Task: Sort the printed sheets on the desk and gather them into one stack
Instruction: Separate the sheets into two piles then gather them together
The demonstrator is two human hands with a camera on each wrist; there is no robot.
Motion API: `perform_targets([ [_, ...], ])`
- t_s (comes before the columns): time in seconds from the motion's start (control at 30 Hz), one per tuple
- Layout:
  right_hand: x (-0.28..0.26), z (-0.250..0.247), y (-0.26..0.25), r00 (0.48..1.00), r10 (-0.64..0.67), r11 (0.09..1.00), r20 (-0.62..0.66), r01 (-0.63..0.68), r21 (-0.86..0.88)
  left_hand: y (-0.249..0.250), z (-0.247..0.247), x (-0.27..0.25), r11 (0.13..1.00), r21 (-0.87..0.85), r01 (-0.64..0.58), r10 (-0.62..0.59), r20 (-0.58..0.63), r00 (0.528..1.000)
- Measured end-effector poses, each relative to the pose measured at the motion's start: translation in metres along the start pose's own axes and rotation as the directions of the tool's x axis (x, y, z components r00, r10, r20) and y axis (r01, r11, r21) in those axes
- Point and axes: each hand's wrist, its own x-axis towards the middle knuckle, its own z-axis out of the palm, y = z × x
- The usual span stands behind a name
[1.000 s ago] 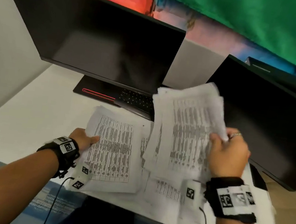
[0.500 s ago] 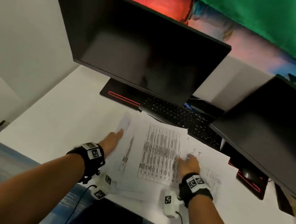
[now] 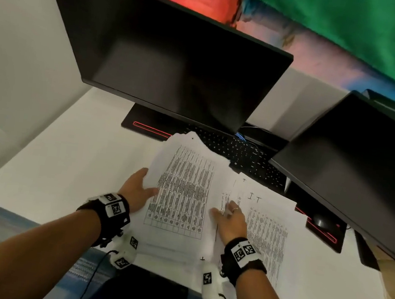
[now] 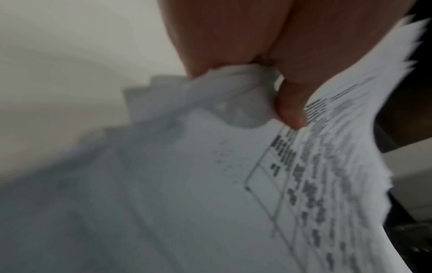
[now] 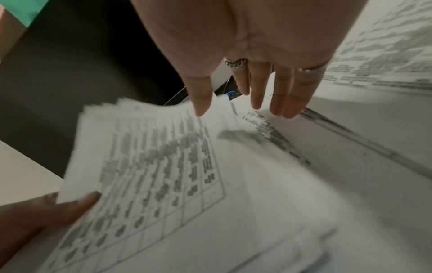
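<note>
We are looking down at a white worktop (image 3: 47, 154) with printed sheets spread in front of two dark monitors. Our left hand (image 3: 135, 191) pinches the left edge of a bundle of table-printed sheets (image 3: 184, 187), thumb on top and paper bunched in the grip. Our right hand (image 3: 230, 219) has its fingers spread and straight, hovering at or just above the loose sheets (image 3: 267, 223) lying toward three o'clock; we cannot tell whether it touches them.

To do this step well, we judge the right hand should slide the loose sheets toward nine o'clock under the bundle, then square the edges.

The bundle's long axis runs roughly six to twelve o'clock, tilted slightly toward eleven, its far end near the keyboard (image 3: 241, 152).
</note>
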Motion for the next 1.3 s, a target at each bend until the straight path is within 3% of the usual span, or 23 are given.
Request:
perform_targets([
  [0.17,-0.008,-0.020,-0.046,0.995,-0.094,0.940,0.019,0.082,0.330,0.064,-0.033,-0.029,0.914,-0.309,-0.262,0.286,0.036,0.958],
  [0.37,-0.024,-0.047,-0.098,0.922,-0.347,0.759,-0.171,0.383,0.527,0.124,-0.058,-0.057,0.814,-0.326,-0.480,0.478,-0.092,0.873],
  [0.43,-0.027,-0.045,-0.100,0.895,-0.406,0.713,-0.187,0.438,0.548,0.125,-0.053,-0.062,0.803,-0.236,-0.548,0.536,-0.118,0.836],
  [0.5,-0.025,-0.039,-0.096,0.881,-0.429,0.712,-0.200,0.466,0.525,0.114,-0.042,-0.058,0.814,-0.151,-0.561,0.541,-0.154,0.827],
  [0.57,-0.020,-0.033,-0.091,0.878,-0.432,0.728,-0.206,0.475,0.495,0.103,-0.034,-0.051,0.843,-0.220,-0.491,0.443,-0.233,0.865],
  [0.8,-0.016,-0.018,-0.084,0.929,-0.346,0.825,-0.131,0.368,0.429,0.093,-0.033,-0.037,0.891,-0.273,-0.363,0.347,-0.106,0.932],
  [0.9,-0.015,-0.009,-0.077,0.957,-0.286,0.874,-0.053,0.283,0.395,0.084,-0.027,-0.032,0.944,-0.156,-0.289,0.286,-0.046,0.957],
  [1.0,-0.011,-0.019,-0.047,0.978,-0.197,0.913,-0.069,0.209,0.351,0.080,-0.025,-0.026,0.960,-0.065,-0.273,0.265,-0.105,0.958],
  [1.07,0.000,-0.046,-0.012,0.965,-0.027,0.979,-0.259,0.078,0.186,0.084,-0.032,-0.023,0.964,-0.031,-0.263,0.255,-0.166,0.953],
  [1.1,0.006,-0.064,0.010,0.929,0.066,0.998,-0.365,-0.069,0.007,0.084,-0.040,-0.022,0.966,-0.035,-0.258,0.247,-0.193,0.950],
  [1.17,0.013,-0.095,0.055,0.854,0.223,0.888,-0.470,-0.377,-0.265,0.083,-0.056,-0.020,0.969,-0.031,-0.246,0.234,-0.212,0.949],
  [1.23,0.012,-0.107,0.080,0.867,0.250,0.824,-0.431,-0.424,-0.375,0.073,-0.064,-0.016,0.983,-0.014,-0.185,0.179,-0.188,0.966],
  [1.3,0.012,-0.103,0.090,0.917,0.144,0.845,-0.371,-0.309,-0.437,0.061,-0.060,-0.016,0.996,-0.036,-0.078,0.071,-0.152,0.986],
])
